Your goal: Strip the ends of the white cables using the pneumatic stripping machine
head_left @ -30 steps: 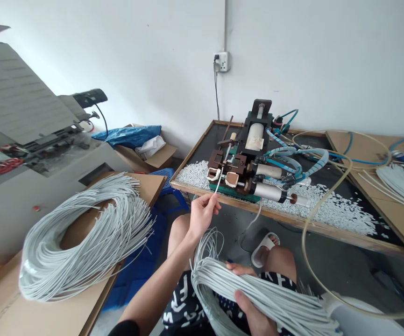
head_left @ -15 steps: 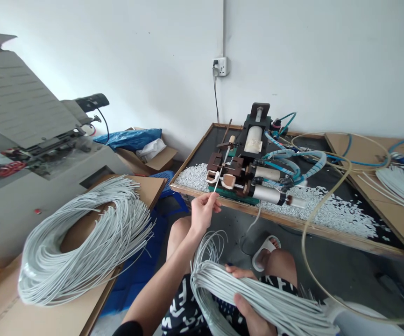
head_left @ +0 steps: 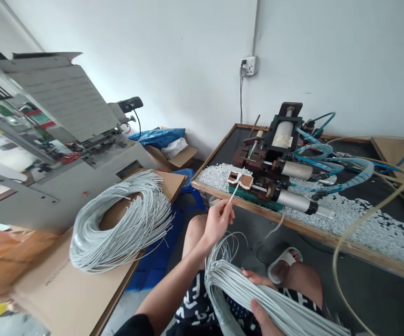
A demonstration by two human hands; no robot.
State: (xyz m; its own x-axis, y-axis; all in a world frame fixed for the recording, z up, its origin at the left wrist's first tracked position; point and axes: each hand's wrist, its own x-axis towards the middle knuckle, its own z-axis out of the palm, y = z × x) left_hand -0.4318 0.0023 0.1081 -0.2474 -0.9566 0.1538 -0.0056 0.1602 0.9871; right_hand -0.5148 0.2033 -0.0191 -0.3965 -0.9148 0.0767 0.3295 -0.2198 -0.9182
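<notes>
Right hand (head_left: 262,317): nearest item, low in view, resting on the bundle (head_left: 258,298) of grey wires across my lap; thumb on top, the other fingers hidden under the strands, so I cannot tell how far it is closed. One bundle here, its loose ends fanning up toward my left hand.

Left hand (head_left: 218,220): one, arm stretched forward and up from the lower edge, wrist straight, fingers pinched shut on a single wire (head_left: 234,192). The wire runs slanting up from the fingertips; its tip sits at the mouth of the machine (head_left: 272,163), at the near edge of the bench (head_left: 293,223).

Knees: two, bare, below the bench edge; one white slipper (head_left: 283,262) on the floor between them.

Coil (head_left: 121,224): one, grey wire, lying on a cardboard sheet (head_left: 75,289) to my left, well apart from both hands.

Machine: one, dark frame, two metal cylinders on its right side, blue hoses (head_left: 331,161) looping behind. White scraps (head_left: 356,219) strewn on the bench around it.

Printer-like unit (head_left: 54,126): one, far left. Wall socket (head_left: 249,65): one, with a plug, above the bench.
</notes>
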